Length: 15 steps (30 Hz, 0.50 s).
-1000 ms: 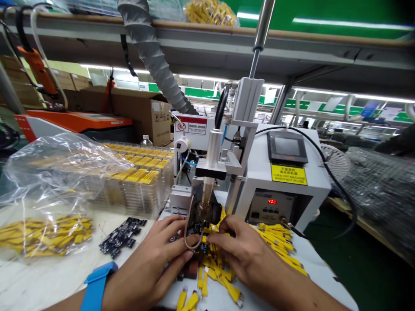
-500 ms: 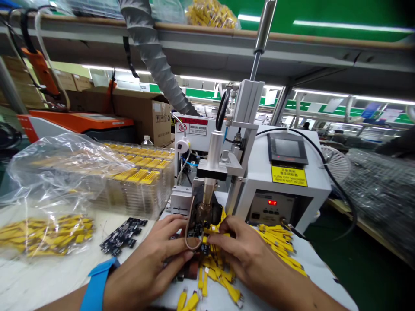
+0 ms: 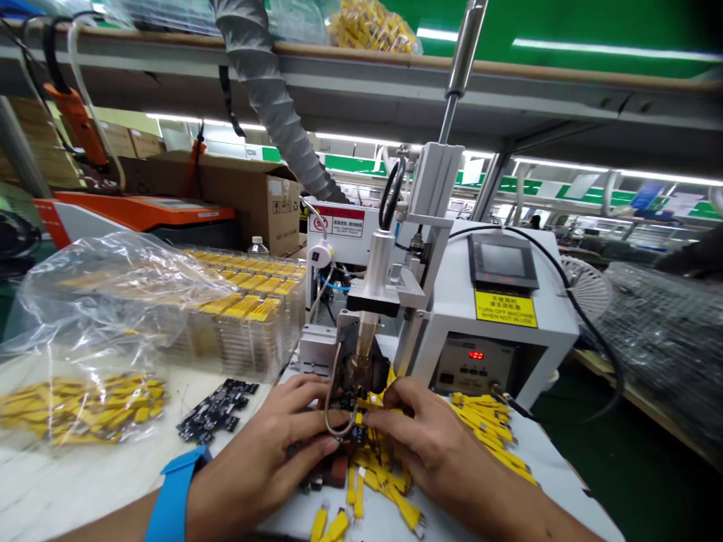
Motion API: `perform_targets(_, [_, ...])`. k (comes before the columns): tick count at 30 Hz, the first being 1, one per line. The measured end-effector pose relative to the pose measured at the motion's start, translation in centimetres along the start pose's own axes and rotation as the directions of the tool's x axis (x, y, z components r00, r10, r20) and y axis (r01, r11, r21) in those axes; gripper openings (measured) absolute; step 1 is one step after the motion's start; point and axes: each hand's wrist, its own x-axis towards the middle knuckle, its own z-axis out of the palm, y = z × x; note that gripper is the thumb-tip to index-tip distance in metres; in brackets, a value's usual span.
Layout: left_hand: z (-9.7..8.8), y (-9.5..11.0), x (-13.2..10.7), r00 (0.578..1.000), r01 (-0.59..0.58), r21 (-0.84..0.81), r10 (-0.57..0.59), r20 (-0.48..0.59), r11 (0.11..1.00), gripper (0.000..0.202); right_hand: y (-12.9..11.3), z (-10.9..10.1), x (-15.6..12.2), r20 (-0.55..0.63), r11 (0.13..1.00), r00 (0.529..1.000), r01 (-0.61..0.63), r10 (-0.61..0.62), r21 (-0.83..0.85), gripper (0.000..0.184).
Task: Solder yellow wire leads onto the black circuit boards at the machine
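Observation:
My left hand point(image 3: 288, 436) is under the soldering machine's head point(image 3: 367, 354), thumb and index finger closed at a small black circuit board point(image 3: 358, 434). A thin bent tube point(image 3: 329, 418) passes in front of its fingertips. Opposite it, my right hand point(image 3: 423, 433) pinches a short yellow flat cable point(image 3: 370, 416) against the boards. The fingers partly cover where cable and board meet. Loose yellow cables with metal connectors point(image 3: 387, 485) lie between and below my hands. A blue band point(image 3: 175, 489) circles my left wrist.
Black circuit boards point(image 3: 218, 410) lie in a pile at left, beside a clear bag of yellow cables point(image 3: 84, 406). Stacked clear trays point(image 3: 248, 339) stand behind. More yellow cables point(image 3: 491, 433) lie right of my right hand, before the control box point(image 3: 502, 331).
The whole view has shifted slightly. Both hands keep nearly the same position and grip at the machine head. The red digits on the control box's display look different.

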Motion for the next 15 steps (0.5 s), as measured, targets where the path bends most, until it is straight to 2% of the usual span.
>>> perform_targets(8, [-0.6, 0.62, 0.28, 1.0, -0.02, 0.023, 0.02, 0.009, 1.0, 0.03, -0.1, -0.09, 0.0, 0.011, 1.0, 1.0, 0.006, -0.005, -0.031, 0.032])
perform_targets(15, [-0.34, 0.45, 0.08, 1.0, -0.004, 0.026, 0.005, -0.013, 1.0, 0.026, -0.04, -0.11, -0.04, 0.013, 1.0, 1.0, 0.012, -0.012, 0.006, 0.03])
